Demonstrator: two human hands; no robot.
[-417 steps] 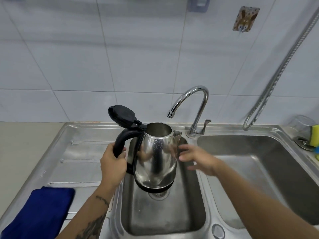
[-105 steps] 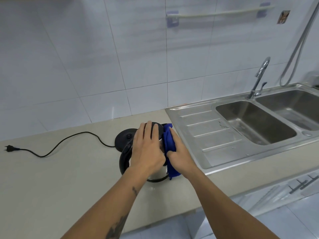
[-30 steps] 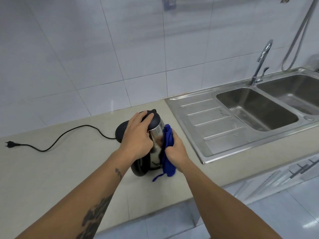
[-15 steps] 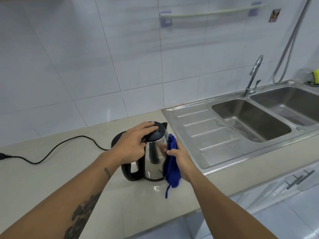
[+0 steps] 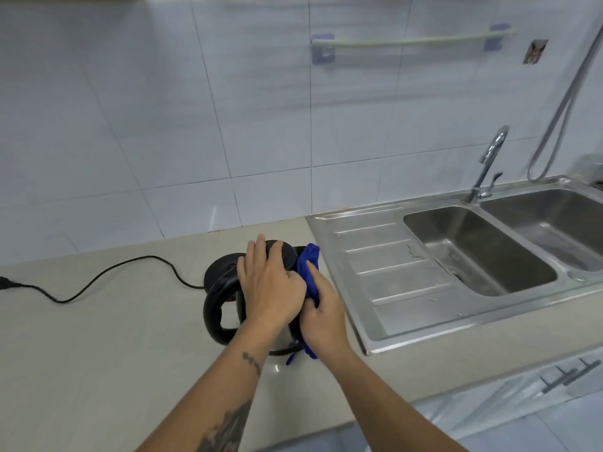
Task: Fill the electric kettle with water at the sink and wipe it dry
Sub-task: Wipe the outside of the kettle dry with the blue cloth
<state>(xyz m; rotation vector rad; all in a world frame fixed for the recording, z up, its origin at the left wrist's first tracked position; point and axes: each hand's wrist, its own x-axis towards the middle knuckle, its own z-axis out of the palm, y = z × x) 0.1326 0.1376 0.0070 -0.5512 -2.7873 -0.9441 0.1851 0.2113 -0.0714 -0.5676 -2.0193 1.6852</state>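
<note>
The kettle stands upright on the worktop, just left of the sink and its ribbed drainer, with its lid down and its black handle pointing left. The left hand lies flat over the lid, fingers straight and spread, pressing down. Half a second ago those fingers were curled round the lid's front edge; now they reach further across the top. The right hand grips the blue cloth and holds it against the kettle's right side. Since the last frame the cloth has ridden up: its bunched top now shows above the lid's rim near the spout, while a short tail hangs at the kettle's foot. Both hands touch one another at the kettle's right shoulder, closer together than before. The steel body, plain to see a moment ago, is now mostly hidden behind the two hands.

The black base sits directly behind the kettle, and its cord trails left across the worktop to the plug at the frame's edge, as it did earlier. The tap stands behind the sink's left bowl. Well back in the recording the kettle was held open-lidded over that bowl; it now rests clear of it.
</note>
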